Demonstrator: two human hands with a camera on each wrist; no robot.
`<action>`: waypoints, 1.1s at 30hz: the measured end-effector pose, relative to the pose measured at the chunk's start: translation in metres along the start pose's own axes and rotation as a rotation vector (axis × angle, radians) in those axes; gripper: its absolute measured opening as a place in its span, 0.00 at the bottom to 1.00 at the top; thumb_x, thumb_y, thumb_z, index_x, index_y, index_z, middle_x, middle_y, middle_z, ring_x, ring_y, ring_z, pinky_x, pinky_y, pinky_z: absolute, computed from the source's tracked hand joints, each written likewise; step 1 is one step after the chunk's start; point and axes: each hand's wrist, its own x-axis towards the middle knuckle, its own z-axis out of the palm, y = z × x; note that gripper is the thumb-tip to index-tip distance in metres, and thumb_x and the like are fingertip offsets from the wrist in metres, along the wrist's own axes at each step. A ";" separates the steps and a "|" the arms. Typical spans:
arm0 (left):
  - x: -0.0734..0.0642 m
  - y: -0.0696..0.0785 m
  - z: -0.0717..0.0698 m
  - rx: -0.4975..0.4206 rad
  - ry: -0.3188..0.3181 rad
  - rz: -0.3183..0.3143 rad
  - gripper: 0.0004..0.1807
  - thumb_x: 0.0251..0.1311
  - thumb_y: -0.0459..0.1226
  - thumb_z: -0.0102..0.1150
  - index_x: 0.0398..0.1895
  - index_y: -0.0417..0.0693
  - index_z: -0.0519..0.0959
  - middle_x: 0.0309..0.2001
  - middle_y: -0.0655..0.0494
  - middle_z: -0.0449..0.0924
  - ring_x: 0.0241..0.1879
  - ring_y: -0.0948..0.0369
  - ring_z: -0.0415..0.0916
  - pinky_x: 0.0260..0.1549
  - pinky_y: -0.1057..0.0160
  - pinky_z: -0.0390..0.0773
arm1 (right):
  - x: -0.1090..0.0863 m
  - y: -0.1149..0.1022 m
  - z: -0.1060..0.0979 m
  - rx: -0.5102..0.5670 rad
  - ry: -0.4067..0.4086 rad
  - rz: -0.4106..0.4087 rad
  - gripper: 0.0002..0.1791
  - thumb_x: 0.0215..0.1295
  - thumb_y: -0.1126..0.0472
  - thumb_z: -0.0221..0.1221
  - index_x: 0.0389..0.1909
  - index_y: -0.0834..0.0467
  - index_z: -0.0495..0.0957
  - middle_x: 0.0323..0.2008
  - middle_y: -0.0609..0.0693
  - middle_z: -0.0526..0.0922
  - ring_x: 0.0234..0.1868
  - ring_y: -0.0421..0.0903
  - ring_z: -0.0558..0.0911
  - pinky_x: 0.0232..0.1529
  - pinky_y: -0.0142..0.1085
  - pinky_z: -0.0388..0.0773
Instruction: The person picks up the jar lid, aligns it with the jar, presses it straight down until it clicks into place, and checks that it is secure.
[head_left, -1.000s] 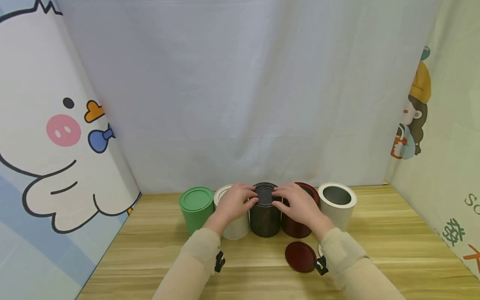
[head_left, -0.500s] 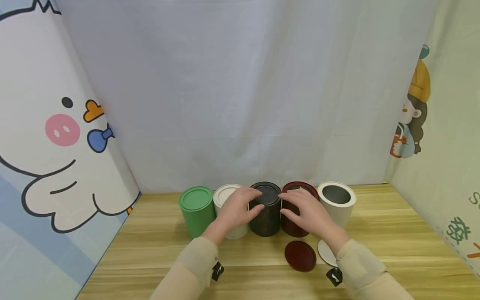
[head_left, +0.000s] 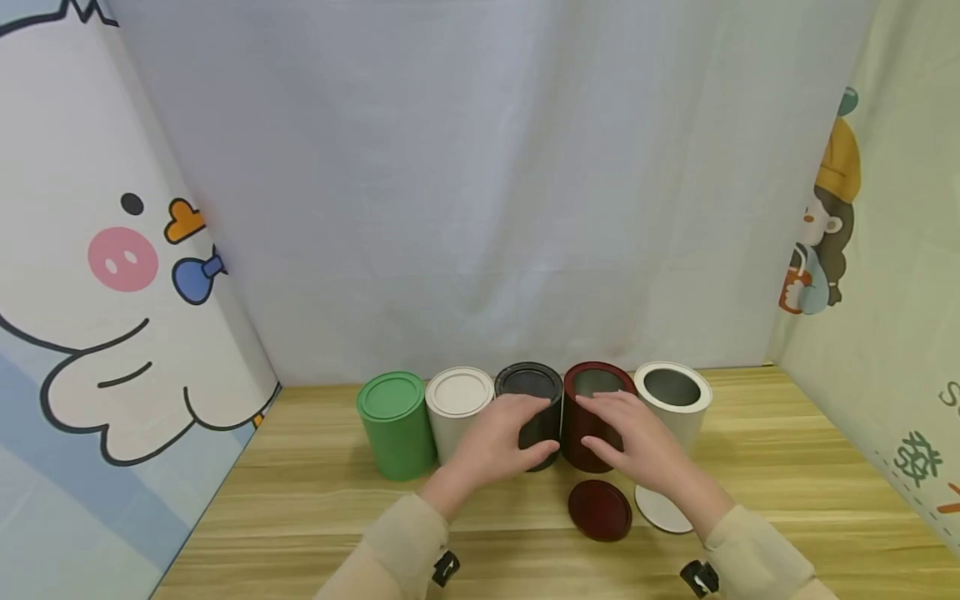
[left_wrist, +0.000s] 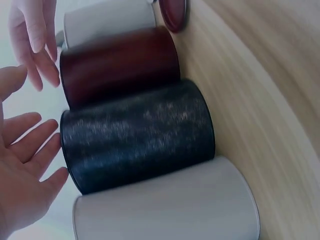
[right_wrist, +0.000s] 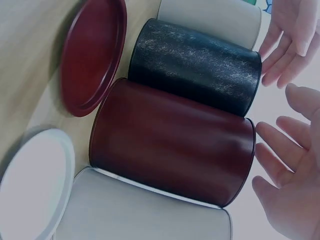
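Observation:
My left hand (head_left: pixel 498 442) hovers with spread fingers at the front of the black canister (head_left: pixel 529 380), which has its lid on. My right hand (head_left: pixel 637 437) is held the same way before the dark red canister (right_wrist: pixel 172 142), which stands without a lid. In the wrist views the fingertips lie right at the top rims of these two canisters, and neither hand holds anything. A dark red lid (head_left: pixel 600 510) lies flat in front of the red canister. Beside it is a white lid (head_left: pixel 663 510), partly hidden behind the right forearm.
The canisters stand in one row against a pale cloth backdrop (head_left: pixel 480 183). Left of the black one are a white lidded canister (head_left: pixel 461 390) and a green lidded canister (head_left: pixel 392 433). A lidless white canister (head_left: pixel 681 427) ends the row at right. Beneath is a wood-grain table (head_left: pixel 300 492).
Both hands have drawn back from the black canister's top towards the front and shifted right, uncovering more of its lid, the white canister's lid and the white lid on the table.

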 end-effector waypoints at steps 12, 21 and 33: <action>-0.013 0.018 0.018 -0.051 0.135 0.122 0.36 0.52 0.48 0.75 0.62 0.40 0.76 0.58 0.49 0.78 0.59 0.53 0.73 0.62 0.56 0.71 | -0.028 0.002 -0.010 -0.012 0.080 -0.099 0.34 0.53 0.63 0.73 0.62 0.64 0.75 0.57 0.55 0.80 0.58 0.59 0.75 0.54 0.53 0.74; -0.029 0.031 0.048 -0.024 0.075 0.133 0.38 0.54 0.52 0.72 0.64 0.42 0.74 0.61 0.49 0.76 0.62 0.55 0.71 0.63 0.58 0.69 | -0.050 0.006 -0.010 -0.019 0.089 -0.131 0.34 0.54 0.59 0.73 0.63 0.62 0.75 0.58 0.54 0.80 0.59 0.57 0.75 0.60 0.41 0.69; -0.043 0.031 0.079 -0.035 -0.065 0.046 0.42 0.50 0.57 0.72 0.66 0.47 0.74 0.62 0.54 0.75 0.61 0.59 0.72 0.58 0.59 0.75 | -0.078 0.011 0.002 -0.065 -0.012 -0.066 0.38 0.44 0.57 0.77 0.60 0.61 0.78 0.57 0.54 0.80 0.55 0.56 0.77 0.50 0.54 0.78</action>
